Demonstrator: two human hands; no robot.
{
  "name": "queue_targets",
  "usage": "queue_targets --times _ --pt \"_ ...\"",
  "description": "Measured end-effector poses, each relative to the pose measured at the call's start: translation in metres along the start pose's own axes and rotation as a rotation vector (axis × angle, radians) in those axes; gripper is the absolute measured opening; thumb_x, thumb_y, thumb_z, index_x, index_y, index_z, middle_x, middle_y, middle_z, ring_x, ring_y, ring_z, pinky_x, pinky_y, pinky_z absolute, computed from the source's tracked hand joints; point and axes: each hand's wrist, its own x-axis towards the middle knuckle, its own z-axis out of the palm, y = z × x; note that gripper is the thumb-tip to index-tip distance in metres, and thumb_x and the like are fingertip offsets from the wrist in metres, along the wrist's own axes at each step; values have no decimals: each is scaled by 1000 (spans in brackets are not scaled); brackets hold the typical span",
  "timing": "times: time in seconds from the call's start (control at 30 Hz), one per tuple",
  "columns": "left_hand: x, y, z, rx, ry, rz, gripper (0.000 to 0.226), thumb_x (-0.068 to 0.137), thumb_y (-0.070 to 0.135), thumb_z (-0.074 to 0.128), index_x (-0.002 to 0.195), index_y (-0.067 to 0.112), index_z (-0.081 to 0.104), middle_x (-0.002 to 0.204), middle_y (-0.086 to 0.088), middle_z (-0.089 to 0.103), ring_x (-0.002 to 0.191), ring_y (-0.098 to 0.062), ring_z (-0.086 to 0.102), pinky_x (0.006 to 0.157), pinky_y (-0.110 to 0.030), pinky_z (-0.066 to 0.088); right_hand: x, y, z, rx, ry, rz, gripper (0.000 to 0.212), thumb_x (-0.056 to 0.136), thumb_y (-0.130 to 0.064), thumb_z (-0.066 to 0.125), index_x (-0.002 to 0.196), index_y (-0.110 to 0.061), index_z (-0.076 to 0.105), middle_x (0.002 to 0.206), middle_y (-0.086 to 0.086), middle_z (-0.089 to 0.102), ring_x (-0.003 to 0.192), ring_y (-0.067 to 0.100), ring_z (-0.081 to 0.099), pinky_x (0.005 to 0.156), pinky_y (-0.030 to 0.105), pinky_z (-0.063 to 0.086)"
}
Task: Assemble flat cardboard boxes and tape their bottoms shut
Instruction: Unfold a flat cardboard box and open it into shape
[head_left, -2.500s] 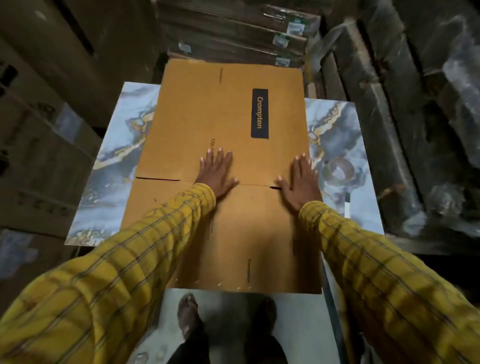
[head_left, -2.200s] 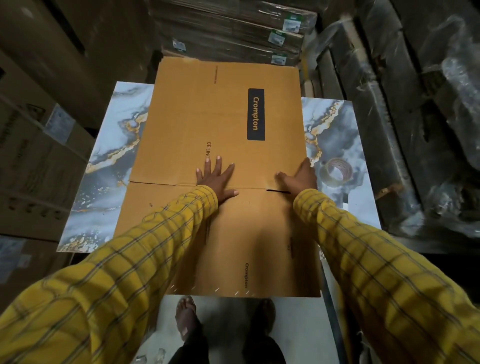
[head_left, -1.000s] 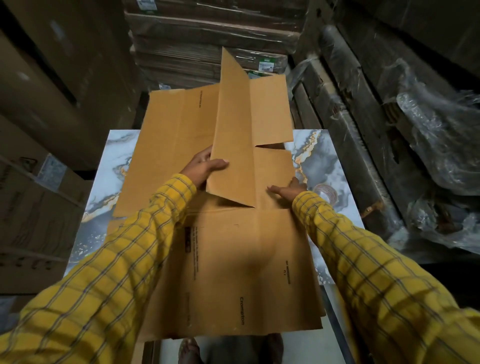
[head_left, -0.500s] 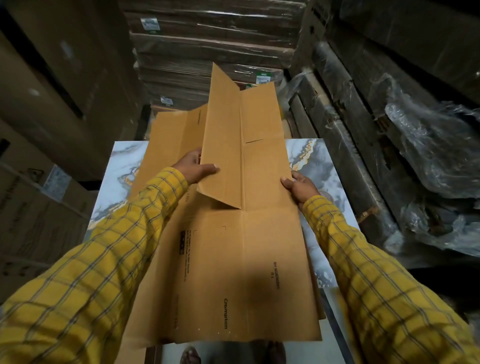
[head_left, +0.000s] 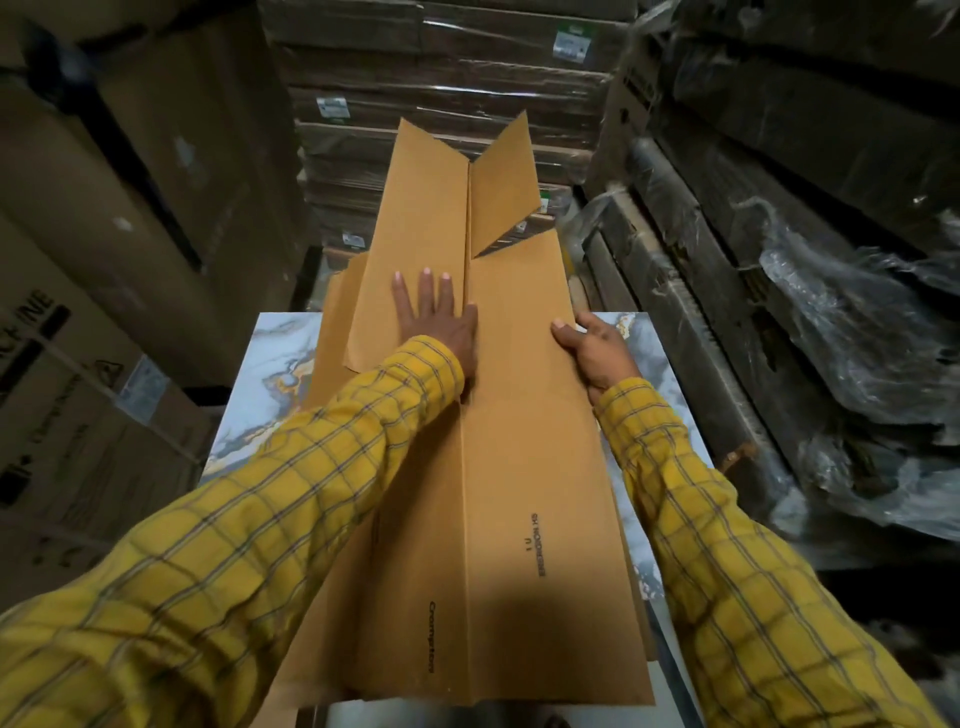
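1. The left hand (head_left: 434, 322) lies flat on the cardboard box (head_left: 524, 467), fingers straight and spread, palm pressing the left panel just beside the centre fold.
2. The right hand (head_left: 597, 353) grips the box's right edge: the thumb lies on top of the panel and the fingers curl round the edge, their tips hidden beneath it.
3. The box is partly opened. Its panels meet in a ridge along the centre fold, which runs from the near end to the far flaps.
4. At the far end, two flaps stand up: a tall left flap (head_left: 421, 208) and a smaller right flap (head_left: 501, 192), splayed apart in a V.
5. Print on the right panel reads sideways; a "Crompton" mark sits near the near end.
6. The box rests on a marble-patterned table (head_left: 260, 395), grey-white with gold veins, and overhangs its near edge.
7. Both arms wear yellow checked sleeves (head_left: 291, 514).
8. Behind the table rises a stack of strapped flat cartons (head_left: 441, 93) with white labels.
9. Large brown boxes (head_left: 78, 364) stand to the left; dark bundles in clear plastic wrap (head_left: 831, 322) fill the right.
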Motion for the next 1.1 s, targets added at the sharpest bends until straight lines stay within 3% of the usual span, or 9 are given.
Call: queue_targets --times 0.07,0.17,0.33,0.5,0.57,0.7,0.8,0.93,1.1 --pt "0 -10 -17 -85 5 -28 72 90 50 47 155 33 20 166 -11 -11 149 -43 -18 106 -76 -15 5 -14 -5 -16 -5 -30 57 80 -31 75 130 -7 62 124 16 69 110 34 69 97 49 55" --pt "3 -35 -43 -245 -5 -49 69 90 45 58 151 32 29 167 -7 -4 151 -40 -10 112 -73 -7 1 -46 -7 -111 -50 -82 35 83 -37 73 109 -13 72 117 13 72 101 30 71 92 43 57" --pt "4 -79 -38 -327 -10 -101 92 89 41 67 158 26 7 165 -12 4 150 -44 7 115 -68 16 11 -64 -12 -114 -45 -99 10 101 -11 56 103 -13 65 90 -2 71 67 5 69 65 20 55" --pt "-5 -95 33 -411 -100 -125 97 93 30 66 158 16 -3 167 -8 -8 152 -39 0 117 -66 17 29 -22 -4 -230 7 -20 24 97 -16 63 117 -4 68 108 14 72 90 25 68 100 52 52" --pt "-7 -101 46 -501 -71 -135 97 91 26 68 159 16 -1 167 -6 -5 152 -35 2 117 -65 16 29 -9 6 -316 57 -14 32 97 -20 64 122 1 66 115 14 71 98 27 68 102 49 51" --pt "-4 -107 37 -607 -10 -143 91 81 26 78 152 15 21 151 -11 24 142 -36 26 110 -68 30 18 -1 26 -1178 321 -84 48 97 -38 58 132 -6 53 132 21 59 124 40 53 101 44 42" --pt "-1 -101 29 -622 24 -186 75 82 31 76 141 13 33 141 -12 28 133 -38 29 101 -66 39 1 10 50 -1561 190 -362 52 97 -43 49 145 -23 42 144 17 43 138 38 34 116 59 22" --pt "1 -96 38 -673 85 -251 67 82 23 75 137 13 37 140 -12 27 128 -40 30 97 -63 43 -13 29 88 -1530 -63 -200 57 106 -45 31 158 -44 7 168 6 2 153 39 -3 108 78 -3" --pt "-4 -120 50 -726 167 -154 61 82 5 67 139 10 45 135 -18 36 119 -43 41 98 -47 43 -10 25 93 -1333 -44 28 86 95 -58 52 158 -43 -3 168 -2 -15 151 44 -17 109 76 -8"
